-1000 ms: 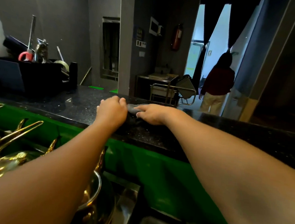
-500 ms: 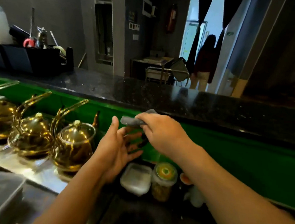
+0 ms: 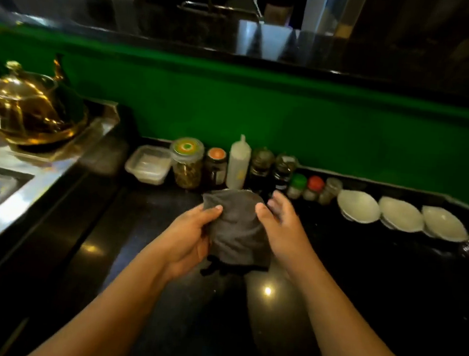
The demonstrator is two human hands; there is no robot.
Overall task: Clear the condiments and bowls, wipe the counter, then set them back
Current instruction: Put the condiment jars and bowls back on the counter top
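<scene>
Labels: all too blurred to read. Back row under the green wall, left to right: plastic tub point(image 3: 149, 164), jar with green-yellow lid point(image 3: 186, 162), orange-lid jar point(image 3: 216, 165), white squeeze bottle point(image 3: 239, 161), two dark jars point(image 3: 261, 163) point(image 3: 284, 168), green-cap shaker point(image 3: 297, 184), red-cap shaker point(image 3: 314, 186), small clear jar point(image 3: 331, 189), three pale bowls point(image 3: 358, 207) point(image 3: 400, 215) point(image 3: 444, 224), nothing cleared yet.

Versus 0.5 s ago: your view has tipped down, so only one gold teapot point(image 3: 32, 109) shows, upper left. The cloth point(image 3: 237, 229) has dropped from the wall's height to mid-frame, over the black counter point(image 3: 388, 290).

Your left hand point(image 3: 188, 239) was spread and bare; now it holds the cloth's left edge, thumb on top. Your right hand point(image 3: 282, 233): thumb on the right edge, fingers fairly straight and blurred, can't tell whether it grips.
</scene>
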